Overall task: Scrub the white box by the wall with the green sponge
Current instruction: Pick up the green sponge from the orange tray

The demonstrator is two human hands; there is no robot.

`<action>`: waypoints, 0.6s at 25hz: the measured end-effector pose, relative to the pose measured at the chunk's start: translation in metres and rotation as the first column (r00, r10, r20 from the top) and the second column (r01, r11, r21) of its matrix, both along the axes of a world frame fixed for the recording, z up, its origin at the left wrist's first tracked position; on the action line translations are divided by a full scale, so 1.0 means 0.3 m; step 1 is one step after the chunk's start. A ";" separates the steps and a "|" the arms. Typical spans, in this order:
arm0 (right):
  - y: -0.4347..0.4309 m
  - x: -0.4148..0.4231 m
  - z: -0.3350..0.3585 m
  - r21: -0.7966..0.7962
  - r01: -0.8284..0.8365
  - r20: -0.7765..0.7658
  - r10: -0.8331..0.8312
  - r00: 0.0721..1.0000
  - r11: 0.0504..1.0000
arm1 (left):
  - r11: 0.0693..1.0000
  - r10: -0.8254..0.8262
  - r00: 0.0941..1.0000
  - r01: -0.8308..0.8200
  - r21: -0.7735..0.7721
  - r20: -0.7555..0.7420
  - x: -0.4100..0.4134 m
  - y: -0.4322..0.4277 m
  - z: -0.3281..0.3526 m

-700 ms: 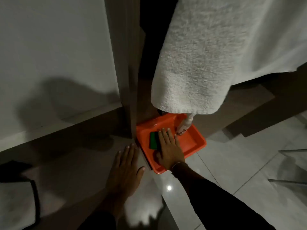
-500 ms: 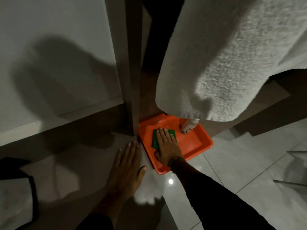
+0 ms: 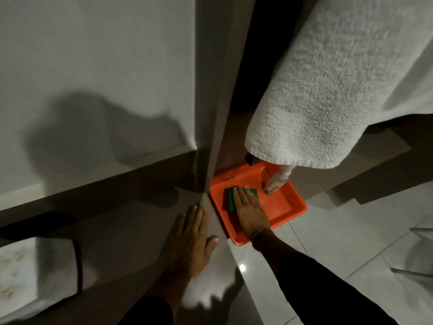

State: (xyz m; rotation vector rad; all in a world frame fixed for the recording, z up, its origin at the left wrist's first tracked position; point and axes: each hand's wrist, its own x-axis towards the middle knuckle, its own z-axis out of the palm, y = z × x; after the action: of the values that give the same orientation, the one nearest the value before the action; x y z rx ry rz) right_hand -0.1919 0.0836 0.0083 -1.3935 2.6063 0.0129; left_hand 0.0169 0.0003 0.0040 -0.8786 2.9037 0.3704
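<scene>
The green sponge [image 3: 230, 199] lies in the left part of an orange tray [image 3: 282, 206] on the tiled floor. My right hand [image 3: 249, 212] rests flat on top of the sponge, fingers stretched out and not curled around it. Green shows to the left of the fingers and past their tips. My left hand [image 3: 188, 240] is pressed flat on the floor left of the tray, fingers spread a little, holding nothing. A white box-like object with a dark edge [image 3: 28, 274] sits on the floor at the lower left, partly cut off by the frame.
A white bottle [image 3: 276, 181] lies tilted in the tray's far corner, its top hidden under a hanging white towel [image 3: 328, 90]. A vertical panel edge [image 3: 216, 118] stands just left of the tray. A large white wall surface [image 3: 93, 73] fills the upper left.
My right hand has slid slightly rightward over the sponge, so more green shows beside the fingers. The view has tipped closer to the towel. My left hand has stayed on the floor.
</scene>
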 end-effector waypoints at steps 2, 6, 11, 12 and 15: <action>0.021 0.050 0.075 -0.036 0.012 -0.024 -0.013 1.000 0.999 | 0.999 0.029 0.999 -0.028 0.033 -0.030 0.080 0.008 0.068; 0.039 0.266 0.246 -0.135 -0.027 -0.028 0.023 0.999 0.990 | 0.993 0.107 0.987 -0.100 0.055 -0.122 0.369 -0.006 0.219; -0.058 0.650 0.393 -0.253 -0.091 0.054 0.108 0.993 0.963 | 0.948 0.318 0.882 -0.287 0.139 -0.349 0.806 -0.114 0.323; -0.097 0.738 0.418 -0.278 -0.111 0.071 0.135 0.988 0.954 | 0.927 0.375 0.845 -0.341 0.156 -0.382 0.898 -0.144 0.333; -0.227 0.975 0.481 -0.328 -0.195 0.096 0.237 0.967 0.924 | 0.832 0.555 0.707 -0.474 0.290 -0.438 1.113 -0.250 0.349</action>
State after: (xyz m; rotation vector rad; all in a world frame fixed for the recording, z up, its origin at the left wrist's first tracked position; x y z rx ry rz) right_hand 0.1006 0.0156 0.1525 -1.7151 2.4068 -0.4725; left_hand 0.3508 -0.0747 0.1087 -1.8185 2.9238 1.0022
